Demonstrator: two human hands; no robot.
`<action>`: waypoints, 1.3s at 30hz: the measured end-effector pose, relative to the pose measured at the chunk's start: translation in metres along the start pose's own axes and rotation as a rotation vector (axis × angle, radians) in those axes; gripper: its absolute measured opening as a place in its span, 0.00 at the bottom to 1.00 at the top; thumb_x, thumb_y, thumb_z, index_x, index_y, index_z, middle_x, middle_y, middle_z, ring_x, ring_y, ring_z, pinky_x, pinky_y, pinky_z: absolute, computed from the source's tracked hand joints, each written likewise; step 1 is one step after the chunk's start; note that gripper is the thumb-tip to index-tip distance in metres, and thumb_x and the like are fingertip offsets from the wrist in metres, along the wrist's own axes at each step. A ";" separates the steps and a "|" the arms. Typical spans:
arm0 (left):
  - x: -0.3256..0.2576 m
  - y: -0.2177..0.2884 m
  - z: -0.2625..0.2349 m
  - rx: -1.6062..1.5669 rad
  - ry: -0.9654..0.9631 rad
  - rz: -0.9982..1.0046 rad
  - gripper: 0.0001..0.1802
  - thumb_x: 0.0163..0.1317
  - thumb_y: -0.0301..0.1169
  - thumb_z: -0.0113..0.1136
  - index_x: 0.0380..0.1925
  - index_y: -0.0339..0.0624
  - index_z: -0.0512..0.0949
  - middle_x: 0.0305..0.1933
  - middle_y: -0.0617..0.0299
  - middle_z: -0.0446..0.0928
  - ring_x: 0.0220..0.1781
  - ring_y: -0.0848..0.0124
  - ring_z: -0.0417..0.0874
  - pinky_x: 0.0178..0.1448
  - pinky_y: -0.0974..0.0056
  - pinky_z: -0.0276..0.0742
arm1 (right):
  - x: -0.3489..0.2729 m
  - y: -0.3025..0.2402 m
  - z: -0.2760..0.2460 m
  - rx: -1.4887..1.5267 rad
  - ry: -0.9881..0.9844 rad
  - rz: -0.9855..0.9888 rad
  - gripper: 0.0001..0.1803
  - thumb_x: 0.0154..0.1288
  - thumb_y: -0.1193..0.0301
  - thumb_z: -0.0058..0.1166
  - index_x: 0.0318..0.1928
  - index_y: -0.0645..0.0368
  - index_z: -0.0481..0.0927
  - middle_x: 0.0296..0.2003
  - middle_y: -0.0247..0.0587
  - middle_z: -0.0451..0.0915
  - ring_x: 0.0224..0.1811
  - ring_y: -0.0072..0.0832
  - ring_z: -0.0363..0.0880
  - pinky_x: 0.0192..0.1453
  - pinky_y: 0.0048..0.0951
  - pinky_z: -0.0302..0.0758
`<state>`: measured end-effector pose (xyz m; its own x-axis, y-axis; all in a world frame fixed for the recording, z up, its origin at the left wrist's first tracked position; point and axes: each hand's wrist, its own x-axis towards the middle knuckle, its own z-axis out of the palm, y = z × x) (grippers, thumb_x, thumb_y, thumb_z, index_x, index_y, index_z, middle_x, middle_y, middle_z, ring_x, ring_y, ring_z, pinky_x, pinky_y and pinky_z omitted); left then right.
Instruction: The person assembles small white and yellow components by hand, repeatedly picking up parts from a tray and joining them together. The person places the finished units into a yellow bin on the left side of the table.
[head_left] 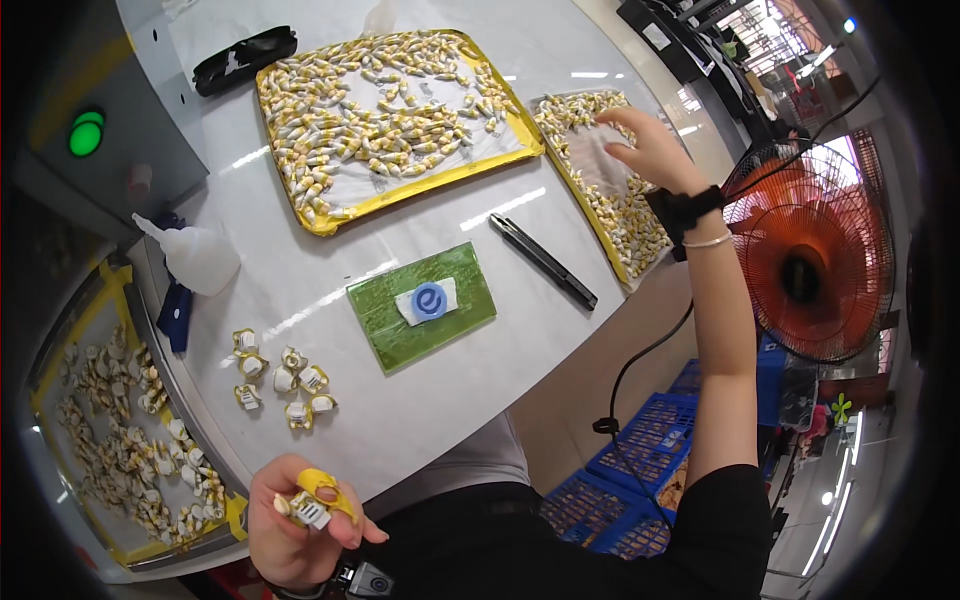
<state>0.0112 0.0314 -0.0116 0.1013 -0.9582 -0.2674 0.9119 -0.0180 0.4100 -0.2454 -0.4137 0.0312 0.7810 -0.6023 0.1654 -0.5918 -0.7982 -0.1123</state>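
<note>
hands split between two jobs: left hand (300, 520) curled near the body at the near table edge, fingers closed around a small yellow-and-white coil part (318, 500), held up off the table as if for a close look. right hand (648, 150) stretched far right over the right tray (620, 265), fingers spread loosely and hovering or resting on the small parts there (cannot tell whether anything is pinched between them), black wrist strap (683, 210) and a thin bracelet on that arm. between the two, on the white table (440, 400), a green mat (425, 335) with a white pad and a blue round piece (429, 300) on top, set centrally, probably so either hand reaches it. black pen-like tool (543, 260) lying diagonally just right of the mat, apart from it. a small cluster of loose coil parts (280, 380) on the near left of the table, kept separate from the bulk stock, likely already handled or set aside. large yellow-rimmed tray (395, 120) at the far middle, filled with many of the same parts in one layer. white squeeze bottle (195, 255) tipped over at the left, near a blue object. another yellow-edged bin of parts (120, 450) lower at the left edge. green lamp (86, 133) lit on the far-left machine, orange fan (805, 270) at the right, blue crates below.
</note>
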 end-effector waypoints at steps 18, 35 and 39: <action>-0.004 0.011 0.009 0.210 -0.040 0.119 0.22 0.58 0.42 0.62 0.38 0.31 0.69 0.28 0.51 0.76 0.32 0.63 0.78 0.38 0.56 0.82 | 0.023 0.026 0.033 -0.020 0.012 0.104 0.07 0.56 0.75 0.54 0.34 0.65 0.76 0.30 0.52 0.78 0.35 0.44 0.78 0.41 0.37 0.73; 0.001 0.011 0.021 0.262 0.038 0.244 0.22 0.53 0.41 0.67 0.31 0.31 0.71 0.23 0.50 0.77 0.28 0.62 0.79 0.33 0.56 0.83 | -0.033 -0.205 -0.005 0.619 -0.191 -0.325 0.07 0.52 0.81 0.58 0.34 0.58 0.82 0.24 0.36 0.78 0.20 0.23 0.74 0.21 0.21 0.69; 0.001 0.009 0.022 0.264 0.014 0.247 0.19 0.56 0.38 0.65 0.30 0.35 0.68 0.22 0.54 0.74 0.27 0.64 0.76 0.32 0.57 0.84 | -0.038 -0.211 0.005 0.658 -0.203 -0.294 0.07 0.51 0.80 0.58 0.33 0.60 0.81 0.24 0.36 0.78 0.21 0.25 0.75 0.22 0.21 0.70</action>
<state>0.0111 0.0237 0.0108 0.3130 -0.9389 -0.1434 0.7250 0.1386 0.6747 -0.1489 -0.2223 0.0441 0.9476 -0.3027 0.1022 -0.1614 -0.7295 -0.6646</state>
